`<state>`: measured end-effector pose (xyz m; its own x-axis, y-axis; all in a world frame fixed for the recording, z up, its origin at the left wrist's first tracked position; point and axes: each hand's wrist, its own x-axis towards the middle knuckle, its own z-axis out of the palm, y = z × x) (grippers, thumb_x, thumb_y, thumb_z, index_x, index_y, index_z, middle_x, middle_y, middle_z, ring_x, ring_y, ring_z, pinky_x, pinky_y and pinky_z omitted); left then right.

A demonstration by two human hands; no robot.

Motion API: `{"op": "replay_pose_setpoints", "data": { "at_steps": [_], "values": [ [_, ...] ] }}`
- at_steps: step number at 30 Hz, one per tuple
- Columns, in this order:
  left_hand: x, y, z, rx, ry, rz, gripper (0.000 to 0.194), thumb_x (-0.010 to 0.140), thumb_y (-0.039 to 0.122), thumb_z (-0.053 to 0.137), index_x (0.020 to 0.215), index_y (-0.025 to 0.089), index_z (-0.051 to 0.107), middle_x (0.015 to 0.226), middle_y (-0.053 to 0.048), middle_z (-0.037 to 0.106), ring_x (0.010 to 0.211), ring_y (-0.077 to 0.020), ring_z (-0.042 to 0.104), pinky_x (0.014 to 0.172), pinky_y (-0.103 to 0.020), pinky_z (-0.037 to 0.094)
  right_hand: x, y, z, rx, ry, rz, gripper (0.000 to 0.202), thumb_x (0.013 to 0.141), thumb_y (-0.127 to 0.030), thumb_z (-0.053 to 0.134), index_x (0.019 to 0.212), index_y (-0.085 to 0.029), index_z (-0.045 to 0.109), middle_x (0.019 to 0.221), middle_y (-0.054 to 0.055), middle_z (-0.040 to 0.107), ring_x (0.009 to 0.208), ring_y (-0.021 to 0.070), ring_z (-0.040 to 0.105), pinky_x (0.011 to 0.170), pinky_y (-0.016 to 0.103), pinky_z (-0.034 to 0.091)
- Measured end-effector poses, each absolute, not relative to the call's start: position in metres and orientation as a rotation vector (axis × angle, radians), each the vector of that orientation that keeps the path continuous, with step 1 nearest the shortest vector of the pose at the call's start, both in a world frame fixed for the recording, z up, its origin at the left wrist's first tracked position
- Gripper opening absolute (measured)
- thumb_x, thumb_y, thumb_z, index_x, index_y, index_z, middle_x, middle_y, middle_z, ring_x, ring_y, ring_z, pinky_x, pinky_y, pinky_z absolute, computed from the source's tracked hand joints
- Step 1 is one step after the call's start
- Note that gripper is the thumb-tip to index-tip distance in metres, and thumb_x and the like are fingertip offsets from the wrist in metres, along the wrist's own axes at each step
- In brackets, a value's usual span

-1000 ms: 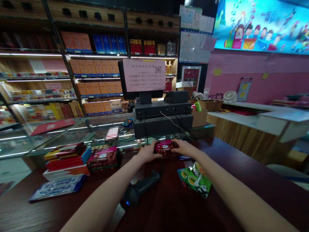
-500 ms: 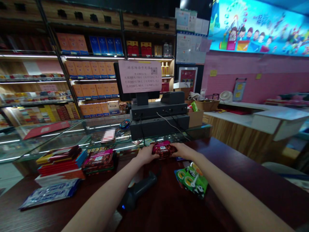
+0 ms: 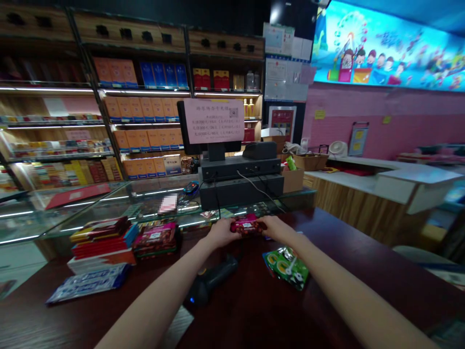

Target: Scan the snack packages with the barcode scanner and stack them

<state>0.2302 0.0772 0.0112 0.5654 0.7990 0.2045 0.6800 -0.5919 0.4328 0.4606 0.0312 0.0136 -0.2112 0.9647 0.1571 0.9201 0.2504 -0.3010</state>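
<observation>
Between my two hands is a dark red and pink snack packet [image 3: 247, 225] with a small white label patch, at the far side of the dark wooden counter [image 3: 250, 310]. My left hand [image 3: 222, 232] grips its left end, and my right hand [image 3: 273, 228] grips its right end. Nearer to me, beside my left forearm, lies a black barcode scanner [image 3: 214, 280] with a blue light. A green snack pouch [image 3: 288, 267] rests by my right forearm. Several similar red packets [image 3: 156, 237] are stacked to the left.
At the left stand a pile of coloured packs [image 3: 103, 240] and a blue-silver packet [image 3: 89, 283]. Beyond the counter are a glass display case [image 3: 119, 203] and a register with a monitor [image 3: 240, 179], a pink sign [image 3: 214, 120] taped on it. A white-topped desk [image 3: 363, 182] is at the right.
The view has shifted slightly, so most things appear a little lower and the left-hand ones further right. Both hands still hold the red packet in nearly the same place.
</observation>
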Motion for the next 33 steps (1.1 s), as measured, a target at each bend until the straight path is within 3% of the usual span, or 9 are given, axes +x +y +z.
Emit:
{"op": "replay_pose_setpoints", "data": {
  "at_steps": [4, 9, 13, 16, 19, 22, 27, 33],
  "values": [
    [0.215, 0.069, 0.019, 2.457, 1.143, 0.600, 0.019, 0.076, 0.033, 0.063, 0.086, 0.018, 0.071, 0.076, -0.002, 0.069, 0.073, -0.0184, 0.064, 0.066, -0.025, 0.043, 0.453, 0.024, 0.015, -1.683, -2.134, 0.273, 0.038, 0.077, -0.015, 0.060, 0.112, -0.023, 0.075, 0.109, 0.007, 0.076, 0.101, 0.0246, 0.070, 0.083, 0.027, 0.047],
    [0.188, 0.059, 0.027, 2.371, 1.139, 0.692, 0.029, 0.083, 0.040, 0.056, 0.093, 0.018, 0.073, 0.084, -0.002, 0.073, 0.080, -0.0193, 0.067, 0.070, -0.026, 0.047, 0.434, 0.016, 0.015, -1.549, -2.032, 0.388, 0.033, 0.083, -0.026, 0.056, 0.109, -0.024, 0.076, 0.097, 0.003, 0.078, 0.088, 0.0225, 0.071, 0.077, 0.028, 0.048],
    [0.165, 0.052, 0.033, 2.239, 1.148, 0.833, 0.034, 0.085, 0.045, 0.056, 0.102, 0.020, 0.073, 0.097, -0.003, 0.075, 0.093, -0.0215, 0.069, 0.083, -0.029, 0.051, 0.412, 0.013, 0.017, -1.488, -1.908, 0.407, 0.032, 0.084, -0.036, 0.056, 0.105, -0.023, 0.076, 0.098, 0.004, 0.078, 0.089, 0.0232, 0.070, 0.079, 0.030, 0.049],
    [0.147, 0.050, 0.032, 2.180, 1.125, 0.948, 0.034, 0.082, 0.036, 0.064, 0.111, 0.020, 0.070, 0.111, -0.004, 0.074, 0.104, -0.0224, 0.067, 0.094, -0.032, 0.050, 0.393, 0.013, 0.018, -1.441, -1.828, 0.378, 0.030, 0.085, -0.040, 0.055, 0.102, -0.023, 0.075, 0.098, 0.004, 0.077, 0.090, 0.0236, 0.070, 0.081, 0.031, 0.049],
    [0.128, 0.050, 0.025, 2.164, 1.140, 1.009, 0.041, 0.078, 0.023, 0.065, 0.119, 0.022, 0.065, 0.114, -0.004, 0.072, 0.106, -0.0214, 0.065, 0.097, -0.033, 0.049, 0.373, 0.014, 0.015, -1.403, -1.770, 0.392, 0.031, 0.086, -0.044, 0.054, 0.100, -0.024, 0.073, 0.085, 0.002, 0.076, 0.081, 0.0230, 0.070, 0.076, 0.031, 0.049],
    [0.112, 0.050, 0.016, 2.146, 1.303, 1.073, 0.030, 0.081, 0.020, 0.060, 0.110, 0.022, 0.066, 0.104, -0.003, 0.071, 0.100, -0.0204, 0.064, 0.093, -0.034, 0.049, 0.351, 0.018, 0.009, -1.363, -1.715, 0.407, 0.031, 0.087, -0.047, 0.054, 0.099, -0.025, 0.072, 0.084, 0.002, 0.075, 0.079, 0.0226, 0.068, 0.074, 0.031, 0.049],
    [0.089, 0.044, 0.006, 2.121, 1.483, 1.186, 0.007, 0.086, 0.023, 0.057, 0.089, 0.021, 0.062, 0.086, -0.001, 0.065, 0.086, -0.0184, 0.060, 0.082, -0.031, 0.048, 0.319, 0.024, 0.002, -1.244, -1.658, 0.327, 0.032, 0.087, -0.050, 0.054, 0.095, -0.024, 0.071, 0.100, 0.006, 0.071, 0.097, 0.0241, 0.065, 0.087, 0.034, 0.047],
    [0.067, 0.032, -0.001, 2.135, 1.530, 1.354, 0.005, 0.086, 0.024, 0.060, 0.085, 0.020, 0.062, 0.085, -0.004, 0.056, 0.088, -0.0206, 0.056, 0.081, -0.033, 0.048, 0.292, 0.025, -0.003, -1.174, -1.576, 0.383, 0.035, 0.086, -0.053, 0.058, 0.092, -0.021, 0.070, 0.095, 0.007, 0.069, 0.093, 0.0247, 0.064, 0.086, 0.035, 0.047]
  ]
}}
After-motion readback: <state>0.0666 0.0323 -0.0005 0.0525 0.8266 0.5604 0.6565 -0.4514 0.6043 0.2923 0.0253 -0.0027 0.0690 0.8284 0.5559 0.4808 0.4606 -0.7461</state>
